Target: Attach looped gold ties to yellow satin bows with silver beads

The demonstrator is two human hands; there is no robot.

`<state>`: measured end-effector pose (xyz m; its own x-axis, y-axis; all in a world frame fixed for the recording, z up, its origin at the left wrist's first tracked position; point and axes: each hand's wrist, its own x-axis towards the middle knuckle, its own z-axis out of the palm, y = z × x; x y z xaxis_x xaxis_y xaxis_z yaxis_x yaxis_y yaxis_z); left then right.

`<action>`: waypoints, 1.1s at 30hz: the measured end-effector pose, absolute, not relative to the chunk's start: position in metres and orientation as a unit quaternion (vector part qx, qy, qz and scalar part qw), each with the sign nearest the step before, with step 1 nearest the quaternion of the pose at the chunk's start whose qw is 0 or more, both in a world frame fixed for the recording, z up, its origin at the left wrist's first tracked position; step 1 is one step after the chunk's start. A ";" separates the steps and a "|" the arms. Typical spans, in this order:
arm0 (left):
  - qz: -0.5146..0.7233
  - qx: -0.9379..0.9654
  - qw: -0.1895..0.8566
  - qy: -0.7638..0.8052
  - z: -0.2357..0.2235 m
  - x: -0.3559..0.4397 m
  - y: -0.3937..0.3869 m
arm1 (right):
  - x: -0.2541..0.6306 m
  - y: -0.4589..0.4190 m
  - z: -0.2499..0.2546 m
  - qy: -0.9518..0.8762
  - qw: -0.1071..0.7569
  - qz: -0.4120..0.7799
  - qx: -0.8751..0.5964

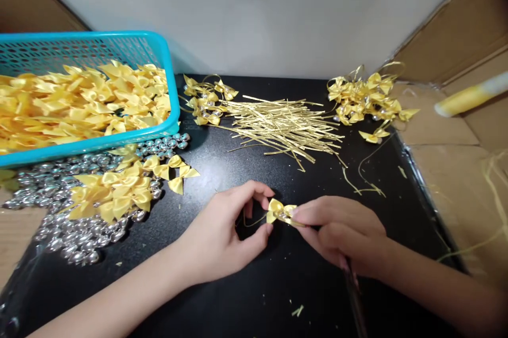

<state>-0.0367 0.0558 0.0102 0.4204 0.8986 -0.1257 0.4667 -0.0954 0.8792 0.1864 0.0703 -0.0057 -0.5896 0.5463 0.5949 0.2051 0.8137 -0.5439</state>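
A small yellow ribbon bow point(281, 211) with a shiny bead at its middle is pinched between the thumb and fingers of my right hand point(343, 227). A slim dark tool point(354, 295) also rests in that hand, pointing down toward the front edge; its kind cannot be made out. My left hand point(228, 232) curves around the bow's left side, thumb and forefinger apart, their tips close to the ribbon. A thin gold thread point(254, 224) loops between the left hand and the bow. The right fingers partly cover the bow's right end.
A blue basket point(173, 89) of yellow bows stands at left. Silver beads point(85, 243) and loose bows point(119, 190) lie before it. Gold twist ties point(283, 124) are heaped mid-table, between beaded bows point(204, 102) and another pile of beaded bows point(363, 97). Cardboard point(440, 121) borders the right.
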 end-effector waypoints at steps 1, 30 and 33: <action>0.251 0.668 0.507 0.483 0.012 -0.036 0.055 | 0.188 0.072 -0.003 -0.882 0.388 0.192 -0.188; 0.316 0.775 0.341 0.427 0.007 -0.029 0.048 | 0.162 0.057 -0.003 -0.688 0.398 0.421 -0.436; 0.323 0.784 0.325 0.418 0.006 -0.029 0.046 | 0.161 0.055 -0.004 -0.670 0.403 0.451 -0.431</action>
